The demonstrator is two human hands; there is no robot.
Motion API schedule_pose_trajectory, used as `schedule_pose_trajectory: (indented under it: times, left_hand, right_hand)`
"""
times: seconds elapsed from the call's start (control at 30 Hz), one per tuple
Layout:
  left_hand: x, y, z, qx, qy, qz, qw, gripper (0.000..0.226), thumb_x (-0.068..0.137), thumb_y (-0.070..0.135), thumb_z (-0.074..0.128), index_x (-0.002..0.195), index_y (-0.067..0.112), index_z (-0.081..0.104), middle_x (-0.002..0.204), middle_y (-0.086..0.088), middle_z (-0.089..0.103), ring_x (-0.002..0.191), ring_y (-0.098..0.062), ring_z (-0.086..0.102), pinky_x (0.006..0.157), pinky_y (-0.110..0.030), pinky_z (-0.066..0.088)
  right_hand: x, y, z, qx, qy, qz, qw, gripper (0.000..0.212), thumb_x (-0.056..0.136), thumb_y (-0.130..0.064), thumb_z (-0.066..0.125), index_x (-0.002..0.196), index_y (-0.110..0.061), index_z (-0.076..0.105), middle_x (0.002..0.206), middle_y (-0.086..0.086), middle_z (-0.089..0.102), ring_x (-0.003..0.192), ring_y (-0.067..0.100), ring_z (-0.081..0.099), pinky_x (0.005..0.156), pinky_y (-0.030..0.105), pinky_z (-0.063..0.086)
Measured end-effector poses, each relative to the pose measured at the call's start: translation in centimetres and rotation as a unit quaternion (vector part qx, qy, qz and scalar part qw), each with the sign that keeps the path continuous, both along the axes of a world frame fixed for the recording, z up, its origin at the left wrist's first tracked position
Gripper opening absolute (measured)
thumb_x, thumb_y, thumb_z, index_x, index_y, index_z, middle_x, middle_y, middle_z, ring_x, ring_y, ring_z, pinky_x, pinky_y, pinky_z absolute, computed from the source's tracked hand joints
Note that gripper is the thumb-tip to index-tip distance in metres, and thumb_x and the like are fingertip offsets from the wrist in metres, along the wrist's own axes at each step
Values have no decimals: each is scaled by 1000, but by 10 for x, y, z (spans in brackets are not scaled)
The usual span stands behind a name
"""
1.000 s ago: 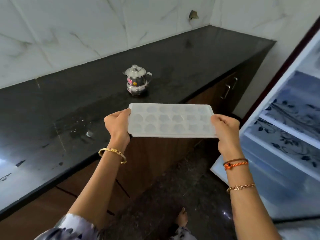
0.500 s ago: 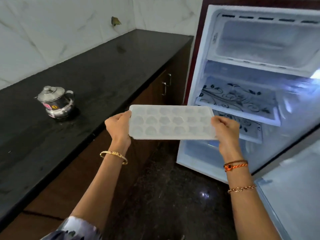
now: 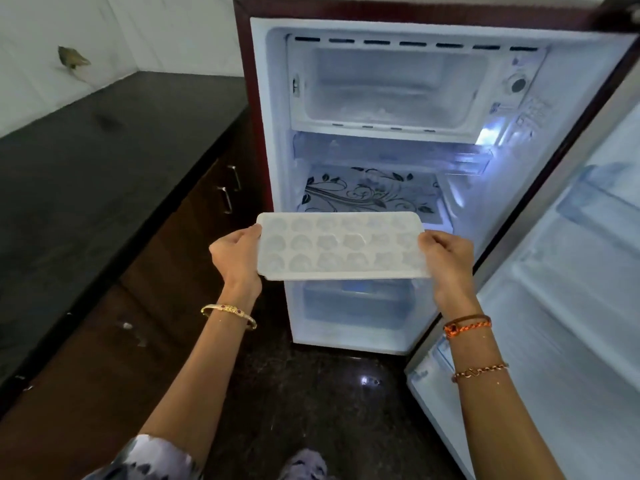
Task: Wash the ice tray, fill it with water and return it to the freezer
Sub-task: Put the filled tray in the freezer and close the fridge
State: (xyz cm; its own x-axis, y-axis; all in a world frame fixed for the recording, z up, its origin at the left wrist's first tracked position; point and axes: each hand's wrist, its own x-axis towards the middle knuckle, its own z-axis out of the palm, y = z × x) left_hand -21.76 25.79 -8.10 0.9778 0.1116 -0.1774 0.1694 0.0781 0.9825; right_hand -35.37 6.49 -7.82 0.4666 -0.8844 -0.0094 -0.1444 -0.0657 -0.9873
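A white ice tray (image 3: 341, 245) with several flower-shaped cells is held level in front of the open fridge. My left hand (image 3: 237, 256) grips its left end and my right hand (image 3: 446, 259) grips its right end. The frosty freezer compartment (image 3: 384, 88) sits at the top of the fridge, above and behind the tray, and stands open. Whether the cells hold water is hard to tell.
The fridge door (image 3: 571, 289) is swung open on the right. A shelf with a floral mat (image 3: 367, 194) lies just behind the tray, a crisper drawer (image 3: 353, 303) below. A black countertop (image 3: 104, 161) with wooden cabinets (image 3: 194, 237) runs along the left. The floor is dark stone.
The view has turned right from the counter to face the open fridge squarely. The tray, held in both hands as before, now sits in front of the fridge shelves. The steel pot has left the view.
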Motion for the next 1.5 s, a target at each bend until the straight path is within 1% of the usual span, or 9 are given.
schedule_pose_trajectory:
  times: [0.1,0.37,0.6,0.73,0.87,1.03,1.17,1.37,1.5]
  left_hand:
    - [11,-25,4,-6,-5,-34,999,25,85,14,63,60,12,57,70,1,64,65,-11,65,55,-23,55]
    - [56,-84,11,-34,-12,-113,993,37,81,5,59,51,13,39,62,-3,40,68,-22,43,62,-31,42]
    - [90,-127,25,-25,-19,-180,983,51,83,4,55,36,21,43,49,5,39,48,-9,38,43,-19,36]
    - [110,-151,34,-33,-23,-183,982,24,85,5,55,61,7,58,61,1,39,64,-15,42,57,-21,40]
    - [126,-172,38,-40,-15,-157,987,20,85,5,57,95,-11,64,64,2,47,84,-20,48,75,-32,44]
    - [144,-196,50,-53,-38,-140,988,29,86,2,53,60,12,48,65,-1,43,63,-16,43,41,-14,36]
    - [156,-213,61,-72,-50,-161,983,16,85,-4,50,78,7,58,70,-3,52,59,-13,50,41,-14,39]
    - [178,-235,75,-31,-57,-160,985,19,83,-5,43,79,5,59,76,-12,55,62,-24,51,42,-21,38]
    - [192,-248,76,-18,-52,-143,988,27,87,-5,40,73,12,56,73,-2,54,61,-15,50,49,-21,38]
  right_hand:
    - [4,-20,-2,-4,-5,-26,1000,24,84,0,48,79,23,51,74,7,41,73,17,36,65,28,28]
    - [25,-63,4,-19,-2,-97,995,25,84,-1,49,86,23,56,75,7,42,74,16,39,66,29,31]
    - [51,-102,17,-9,-3,-124,992,28,83,0,46,93,25,50,79,6,43,76,16,40,65,31,31]
    - [68,-124,26,-9,-15,-126,992,27,83,1,46,91,27,49,80,6,42,77,17,39,65,30,29]
    - [88,-146,32,-14,-16,-118,993,17,80,2,45,69,-3,56,74,9,37,70,19,35,63,31,28]
    - [115,-173,41,-4,-24,-101,995,27,81,3,44,56,-8,46,63,5,32,69,21,32,63,31,28]
    - [138,-198,52,-21,-38,-100,994,21,82,3,46,74,21,56,75,8,41,76,17,37,65,30,33]
    - [168,-225,63,-44,-28,-98,994,21,82,0,48,80,17,59,74,9,47,71,16,40,60,27,36]
    - [187,-238,62,-34,-33,-96,994,33,84,0,49,53,-12,45,75,9,52,67,16,47,57,23,39]
